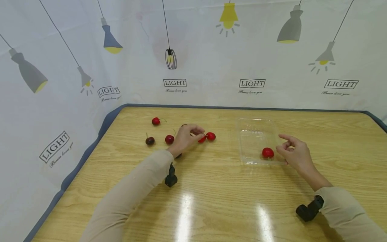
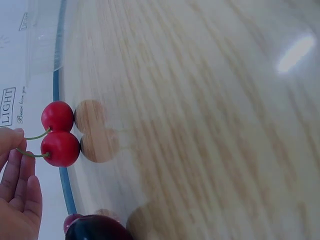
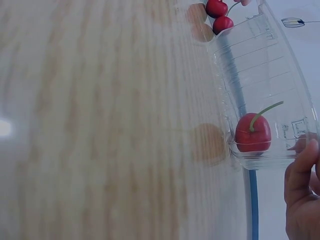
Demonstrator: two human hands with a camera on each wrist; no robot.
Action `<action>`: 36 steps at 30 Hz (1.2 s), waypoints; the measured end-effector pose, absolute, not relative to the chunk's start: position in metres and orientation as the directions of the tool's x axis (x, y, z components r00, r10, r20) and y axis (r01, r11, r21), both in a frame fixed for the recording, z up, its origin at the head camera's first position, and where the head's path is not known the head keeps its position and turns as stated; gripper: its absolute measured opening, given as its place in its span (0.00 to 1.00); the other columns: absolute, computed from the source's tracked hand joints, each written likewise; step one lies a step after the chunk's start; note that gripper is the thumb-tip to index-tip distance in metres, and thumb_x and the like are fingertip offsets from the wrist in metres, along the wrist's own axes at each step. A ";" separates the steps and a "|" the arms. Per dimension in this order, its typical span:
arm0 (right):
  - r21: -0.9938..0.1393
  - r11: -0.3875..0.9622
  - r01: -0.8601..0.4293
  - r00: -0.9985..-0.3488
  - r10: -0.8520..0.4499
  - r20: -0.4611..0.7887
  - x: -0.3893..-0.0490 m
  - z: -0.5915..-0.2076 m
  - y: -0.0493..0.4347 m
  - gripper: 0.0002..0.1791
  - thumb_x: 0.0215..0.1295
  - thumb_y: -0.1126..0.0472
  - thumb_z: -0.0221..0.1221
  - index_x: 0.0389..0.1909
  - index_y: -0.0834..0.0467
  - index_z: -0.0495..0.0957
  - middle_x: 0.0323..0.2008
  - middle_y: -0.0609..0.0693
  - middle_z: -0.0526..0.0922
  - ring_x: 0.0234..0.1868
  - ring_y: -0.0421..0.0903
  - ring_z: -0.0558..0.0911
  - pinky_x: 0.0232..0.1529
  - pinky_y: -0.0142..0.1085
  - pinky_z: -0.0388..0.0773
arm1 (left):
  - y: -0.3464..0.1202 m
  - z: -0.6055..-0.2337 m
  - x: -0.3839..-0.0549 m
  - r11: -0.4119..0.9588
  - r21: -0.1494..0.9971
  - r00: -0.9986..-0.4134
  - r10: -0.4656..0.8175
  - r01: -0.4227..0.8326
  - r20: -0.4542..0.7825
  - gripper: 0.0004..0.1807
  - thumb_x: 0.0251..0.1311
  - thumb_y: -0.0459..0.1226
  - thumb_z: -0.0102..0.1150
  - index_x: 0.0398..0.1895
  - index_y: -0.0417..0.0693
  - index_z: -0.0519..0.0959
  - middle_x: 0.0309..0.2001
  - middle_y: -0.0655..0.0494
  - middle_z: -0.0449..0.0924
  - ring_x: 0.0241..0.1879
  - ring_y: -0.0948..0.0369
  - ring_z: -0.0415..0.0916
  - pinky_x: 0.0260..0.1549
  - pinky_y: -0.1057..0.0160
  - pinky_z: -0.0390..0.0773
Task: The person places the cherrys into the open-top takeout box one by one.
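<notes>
My left hand pinches the thin green stems of two bright red cherries between thumb and finger. In the left wrist view these cherries sit side by side, close to the tabletop. At the right, a clear plastic container stands with its rim at my right hand, whose thumb and fingers grip its right edge. One red cherry with a green stem lies inside, in the near right corner. Dark cherries lie around my left wrist, partly hidden by the hand.
Left of my left hand lie a dark cherry, a deep red cherry and, farther back, a red cherry. The wooden table ends at a white printed curtain behind and to the left.
</notes>
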State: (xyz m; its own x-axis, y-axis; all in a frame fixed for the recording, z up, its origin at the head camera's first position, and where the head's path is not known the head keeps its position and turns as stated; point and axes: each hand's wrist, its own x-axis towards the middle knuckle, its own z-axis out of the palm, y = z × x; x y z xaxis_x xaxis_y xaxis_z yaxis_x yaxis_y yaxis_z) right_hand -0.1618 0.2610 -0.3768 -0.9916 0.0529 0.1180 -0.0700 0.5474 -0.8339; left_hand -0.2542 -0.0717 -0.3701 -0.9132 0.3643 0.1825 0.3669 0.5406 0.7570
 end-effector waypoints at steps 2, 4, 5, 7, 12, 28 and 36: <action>-0.836 0.545 -0.067 -0.992 0.052 0.114 -0.162 -0.377 0.261 0.25 0.61 0.66 0.50 0.59 0.70 0.61 0.28 0.55 0.67 0.14 0.35 0.67 0.11 0.31 0.68 | -0.071 -0.370 -0.253 0.539 0.757 -0.913 0.362 0.369 0.188 0.09 0.54 0.33 0.58 0.38 0.40 0.79 0.34 0.52 0.80 0.34 0.60 0.75 0.34 0.65 0.74; -0.838 0.543 -0.065 -0.992 0.053 0.111 -0.162 -0.377 0.261 0.25 0.61 0.66 0.50 0.59 0.70 0.61 0.28 0.55 0.67 0.14 0.36 0.67 0.11 0.31 0.68 | -0.070 -0.370 -0.253 0.536 0.759 -0.914 0.357 0.369 0.191 0.09 0.54 0.33 0.58 0.38 0.40 0.79 0.35 0.53 0.80 0.35 0.61 0.75 0.35 0.65 0.74; -0.838 0.541 -0.064 -0.992 0.054 0.110 -0.163 -0.378 0.261 0.25 0.61 0.66 0.50 0.59 0.70 0.61 0.27 0.54 0.67 0.14 0.36 0.67 0.11 0.31 0.67 | -0.070 -0.370 -0.253 0.533 0.763 -0.915 0.356 0.367 0.191 0.09 0.54 0.33 0.58 0.38 0.40 0.79 0.35 0.53 0.80 0.35 0.61 0.75 0.35 0.65 0.74; -0.839 0.541 -0.063 -0.992 0.055 0.110 -0.163 -0.378 0.262 0.25 0.61 0.66 0.50 0.59 0.69 0.61 0.27 0.54 0.67 0.14 0.35 0.66 0.11 0.31 0.67 | -0.070 -0.370 -0.252 0.525 0.769 -0.915 0.356 0.365 0.191 0.09 0.54 0.34 0.58 0.39 0.41 0.79 0.35 0.54 0.80 0.35 0.61 0.75 0.35 0.65 0.74; -0.840 0.538 -0.066 -0.992 0.052 0.111 -0.163 -0.379 0.261 0.25 0.60 0.66 0.51 0.59 0.69 0.61 0.27 0.53 0.67 0.14 0.35 0.66 0.11 0.30 0.67 | -0.071 -0.372 -0.250 0.496 0.781 -0.906 0.372 0.379 0.203 0.09 0.54 0.33 0.58 0.38 0.40 0.79 0.35 0.53 0.80 0.34 0.60 0.75 0.34 0.66 0.74; -0.835 0.548 -0.058 -0.993 0.056 0.106 -0.163 -0.378 0.261 0.25 0.61 0.66 0.51 0.59 0.69 0.61 0.28 0.54 0.66 0.14 0.36 0.66 0.11 0.30 0.67 | -0.064 -0.366 -0.249 0.445 0.804 -0.890 0.403 0.393 0.212 0.09 0.54 0.34 0.58 0.37 0.39 0.79 0.34 0.53 0.79 0.35 0.61 0.75 0.33 0.68 0.74; -0.834 0.547 -0.066 -0.992 0.054 0.114 -0.163 -0.379 0.261 0.25 0.61 0.66 0.51 0.58 0.70 0.61 0.27 0.54 0.66 0.14 0.35 0.66 0.11 0.30 0.67 | -0.055 -0.363 -0.248 0.450 0.796 -0.887 0.406 0.405 0.221 0.08 0.54 0.34 0.58 0.37 0.39 0.79 0.33 0.54 0.79 0.34 0.62 0.75 0.32 0.69 0.74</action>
